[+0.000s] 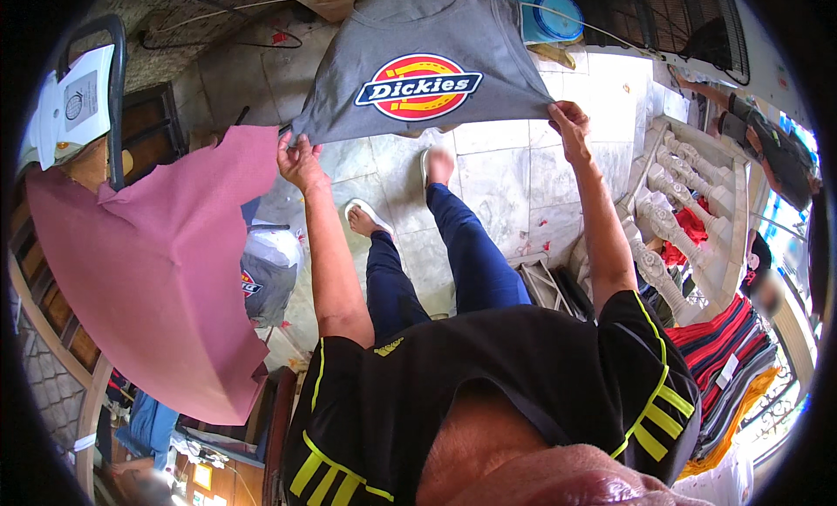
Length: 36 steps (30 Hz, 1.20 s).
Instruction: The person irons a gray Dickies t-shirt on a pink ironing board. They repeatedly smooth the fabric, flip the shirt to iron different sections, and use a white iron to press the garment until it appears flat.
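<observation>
A grey T-shirt (349, 83) with a red, yellow and white printed logo is spread out in front of me. Its neckline is at the far end and its near edge is stretched between my hands. My left hand (302, 164) pinches the near left corner of the shirt, and my right hand (571, 129) grips the near right corner. Just left of my left hand hangs a large piece of mauve fabric (166, 262). Partly hidden behind that fabric is another grey garment (270, 288) with a similar print.
A thin cord (610, 33) runs across the far side near a blue container (556, 18). White balusters (676, 196) stand on the right, with a stack of folded coloured clothes (724, 358) nearer. At left is a dark metal frame (116, 96) with a white sheet.
</observation>
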Available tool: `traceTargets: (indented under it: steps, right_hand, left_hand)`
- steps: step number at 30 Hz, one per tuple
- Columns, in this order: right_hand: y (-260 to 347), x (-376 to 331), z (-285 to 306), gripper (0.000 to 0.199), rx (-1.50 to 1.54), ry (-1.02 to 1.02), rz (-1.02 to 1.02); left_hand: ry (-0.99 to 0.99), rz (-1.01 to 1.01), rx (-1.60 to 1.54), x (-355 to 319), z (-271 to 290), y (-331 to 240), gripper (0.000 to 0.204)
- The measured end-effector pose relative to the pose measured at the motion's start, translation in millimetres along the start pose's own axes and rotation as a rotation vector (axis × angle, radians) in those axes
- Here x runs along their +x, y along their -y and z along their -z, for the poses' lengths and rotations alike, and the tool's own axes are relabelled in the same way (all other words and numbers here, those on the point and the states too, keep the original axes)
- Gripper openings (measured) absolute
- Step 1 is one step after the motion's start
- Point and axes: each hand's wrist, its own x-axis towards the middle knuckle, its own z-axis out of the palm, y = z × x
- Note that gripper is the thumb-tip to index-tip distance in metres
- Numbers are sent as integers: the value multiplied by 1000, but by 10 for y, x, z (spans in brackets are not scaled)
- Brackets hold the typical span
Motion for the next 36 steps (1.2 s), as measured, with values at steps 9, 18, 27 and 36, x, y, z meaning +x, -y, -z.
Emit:
traceTargets:
  steps: [9, 18, 27, 36]
  right_hand:
    - [-347, -228, 76, 29, -29, -63, 63]
    - [-674, 10, -177, 59, -639, -52, 371]
    - [323, -1136, -2027, 57, -823, 720, 851]
    - [1369, -2896, -3663, 28, -830, 1764, 631]
  left_hand:
    - [56, 13, -7, 22, 96, 106, 38]
    - [-16, 137, 62, 33, 429, 644, 65]
    - [-206, 143, 513, -709, 1704, 1221, 68]
    - [-840, 123, 218, -1137, 3221, 1056, 50]
